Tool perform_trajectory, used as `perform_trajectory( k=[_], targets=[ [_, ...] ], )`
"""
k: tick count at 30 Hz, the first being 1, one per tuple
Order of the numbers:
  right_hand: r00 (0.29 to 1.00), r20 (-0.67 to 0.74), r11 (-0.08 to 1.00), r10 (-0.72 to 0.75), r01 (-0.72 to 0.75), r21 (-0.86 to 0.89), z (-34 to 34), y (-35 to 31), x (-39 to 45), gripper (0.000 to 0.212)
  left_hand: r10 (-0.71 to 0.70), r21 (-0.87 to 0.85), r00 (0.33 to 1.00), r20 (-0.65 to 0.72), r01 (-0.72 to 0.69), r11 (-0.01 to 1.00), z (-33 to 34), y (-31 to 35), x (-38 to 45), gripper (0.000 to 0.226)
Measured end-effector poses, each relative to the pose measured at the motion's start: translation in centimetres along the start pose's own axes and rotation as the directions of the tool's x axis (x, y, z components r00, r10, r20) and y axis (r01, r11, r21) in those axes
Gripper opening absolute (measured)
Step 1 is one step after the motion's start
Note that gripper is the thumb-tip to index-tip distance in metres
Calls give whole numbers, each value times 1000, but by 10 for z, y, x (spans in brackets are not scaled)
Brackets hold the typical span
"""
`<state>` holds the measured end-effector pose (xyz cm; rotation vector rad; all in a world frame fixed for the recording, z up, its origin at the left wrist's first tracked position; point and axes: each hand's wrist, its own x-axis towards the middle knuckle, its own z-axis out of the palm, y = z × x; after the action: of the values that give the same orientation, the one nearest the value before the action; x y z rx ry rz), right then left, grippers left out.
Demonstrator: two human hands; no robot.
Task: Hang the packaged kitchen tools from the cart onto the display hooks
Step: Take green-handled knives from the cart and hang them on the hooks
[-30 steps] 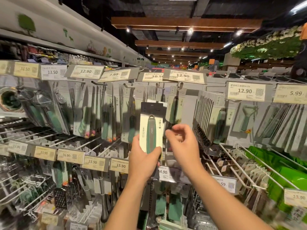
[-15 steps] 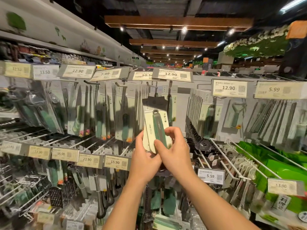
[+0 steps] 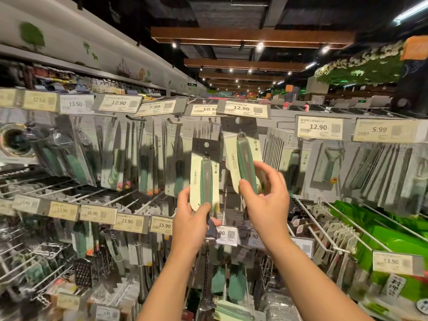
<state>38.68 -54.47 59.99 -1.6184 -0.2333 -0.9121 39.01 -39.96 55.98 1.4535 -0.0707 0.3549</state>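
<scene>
My left hand [image 3: 193,218] grips the bottom of a carded green-handled tool [image 3: 205,174], upright, its black header with a hang hole at the top. My right hand [image 3: 266,200] holds a second carded green-handled tool [image 3: 244,158], tilted slightly left, its dark header up just under the 12.90 price tag [image 3: 243,109]. Whether that header is on a hook I cannot tell; the tag hides the hook there. The two packs are apart, side by side. The cart is out of view.
Rows of packaged kitchen tools hang on hooks left and right. White wire hooks [image 3: 310,218] jut out at lower right beside green packs [image 3: 379,230]. A lower row of price tags [image 3: 127,222] and bare wire hooks [image 3: 46,186] sits at left.
Both hands held one stack of packs before. Now the right hand has pulled one pack off and lifted it up and right toward the 12.90 tag; the left keeps the other.
</scene>
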Motion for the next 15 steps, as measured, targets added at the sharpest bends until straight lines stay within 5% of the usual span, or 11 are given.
perform_trajectory(
  k=[15],
  targets=[
    [995,-92,995,-40,31,-92,2,5,2,45,8,-57,1000,2,-8,998,-7,-9,7,50]
  ],
)
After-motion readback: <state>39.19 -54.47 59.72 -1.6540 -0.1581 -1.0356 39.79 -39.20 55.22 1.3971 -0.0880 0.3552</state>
